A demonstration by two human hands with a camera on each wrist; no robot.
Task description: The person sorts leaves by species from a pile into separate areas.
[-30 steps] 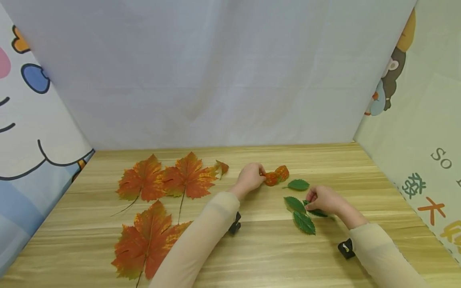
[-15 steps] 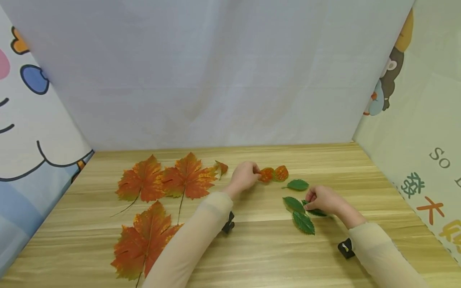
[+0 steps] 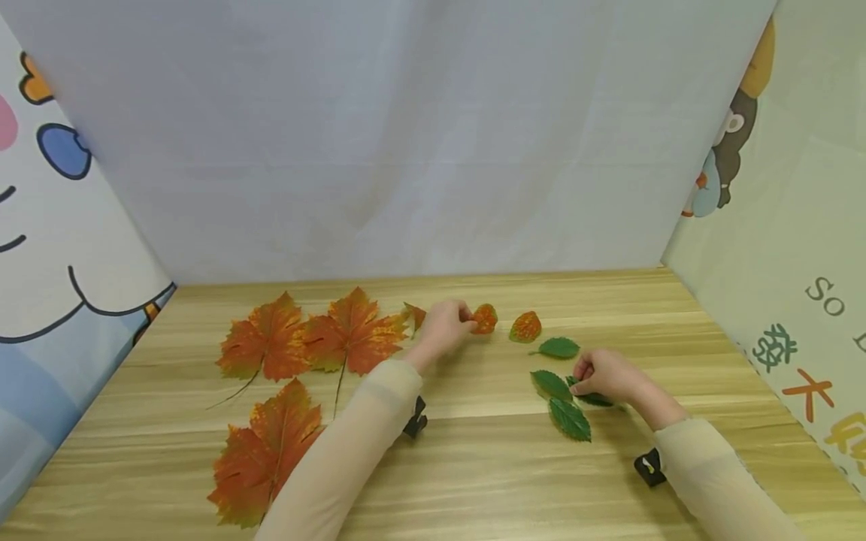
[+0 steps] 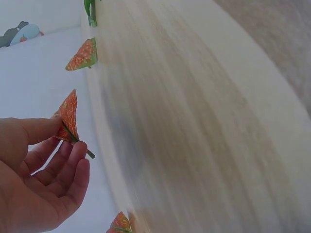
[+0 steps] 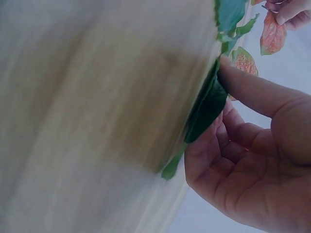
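Note:
Between thumb and fingers, my left hand (image 3: 443, 327) pinches a small orange-red leaf (image 3: 484, 319); in the left wrist view this leaf (image 4: 69, 115) is off the table, its green stem pointing down. A second small orange leaf (image 3: 525, 327) lies to its right. My right hand (image 3: 608, 376) pinches a dark green leaf (image 3: 595, 400) low at the table, and the right wrist view shows that leaf (image 5: 209, 109) under the thumb. Nearby lie more green leaves: one (image 3: 558, 347) behind, one (image 3: 551, 384) to the left, another (image 3: 570, 418) in front.
Large orange maple leaves (image 3: 353, 330) with long stems lie on the left of the wooden table (image 3: 501, 481). A small curled leaf (image 3: 415, 315) is partly behind my left hand. White cloth (image 3: 419, 143) hangs at the back, with printed panels (image 3: 778, 248) at the sides.
My left hand has moved left and slightly away, carrying the small orange leaf apart from the other small orange one. The right hand has stayed at the green leaf.

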